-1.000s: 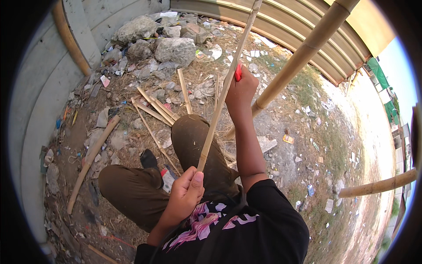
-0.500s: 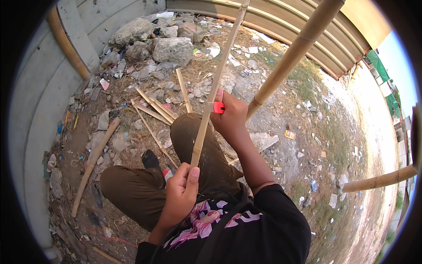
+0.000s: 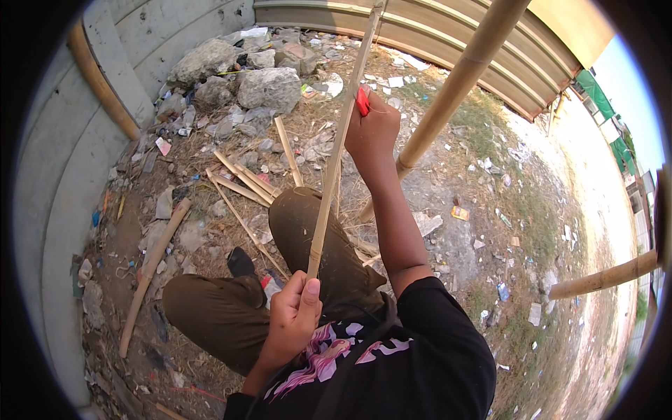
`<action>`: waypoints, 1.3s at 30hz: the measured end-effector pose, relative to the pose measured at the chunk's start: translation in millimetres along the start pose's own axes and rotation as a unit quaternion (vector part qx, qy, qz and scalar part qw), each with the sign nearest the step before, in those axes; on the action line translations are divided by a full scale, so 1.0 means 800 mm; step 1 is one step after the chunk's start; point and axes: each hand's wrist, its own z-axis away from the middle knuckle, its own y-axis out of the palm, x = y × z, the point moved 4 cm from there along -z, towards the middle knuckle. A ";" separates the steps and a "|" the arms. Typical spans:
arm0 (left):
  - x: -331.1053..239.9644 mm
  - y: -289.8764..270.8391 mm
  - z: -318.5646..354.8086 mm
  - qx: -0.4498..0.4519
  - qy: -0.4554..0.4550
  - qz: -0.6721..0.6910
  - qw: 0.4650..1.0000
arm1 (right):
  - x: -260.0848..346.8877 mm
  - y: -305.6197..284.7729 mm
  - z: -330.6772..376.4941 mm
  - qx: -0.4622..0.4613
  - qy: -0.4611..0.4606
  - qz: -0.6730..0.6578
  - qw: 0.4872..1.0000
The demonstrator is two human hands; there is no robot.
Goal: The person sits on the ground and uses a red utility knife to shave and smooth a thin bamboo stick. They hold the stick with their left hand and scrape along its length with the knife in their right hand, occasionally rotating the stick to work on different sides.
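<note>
Your left hand [image 3: 295,308] is closed around the lower end of a long bamboo strip [image 3: 334,159], thumb lying along it near your shirt [image 3: 420,357]. Your right hand [image 3: 374,126], farther up, is curled tight about a small red tool [image 3: 362,101], which sits right at the strip's right edge; you cannot tell whether those fingers also touch the bamboo. The strip slants up and to the right, crossing in front of your brown trousers [image 3: 297,213] and reaching the top of the view. Just beyond your knee lie several split bamboo pieces [image 3: 287,150]. A thick bamboo pole [image 3: 458,77] leans to the right of your right hand. Farther off, rocks [image 3: 269,89] and scattered litter lie before a corrugated fence [image 3: 420,38], with a grey wall [image 3: 77,157] at left.
</note>
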 end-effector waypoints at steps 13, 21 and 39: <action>0.002 -0.004 -0.005 0.008 -0.005 0.009 1.000 | 0.015 -0.022 0.075 0.061 -0.061 -0.065 0.994; 0.014 0.004 0.000 0.001 0.015 -0.119 0.993 | 0.020 -0.028 0.117 0.067 -0.033 -0.044 0.996; -0.026 0.006 0.017 -0.094 0.112 -0.330 0.933 | 0.048 -0.010 0.059 0.067 -0.173 0.088 0.979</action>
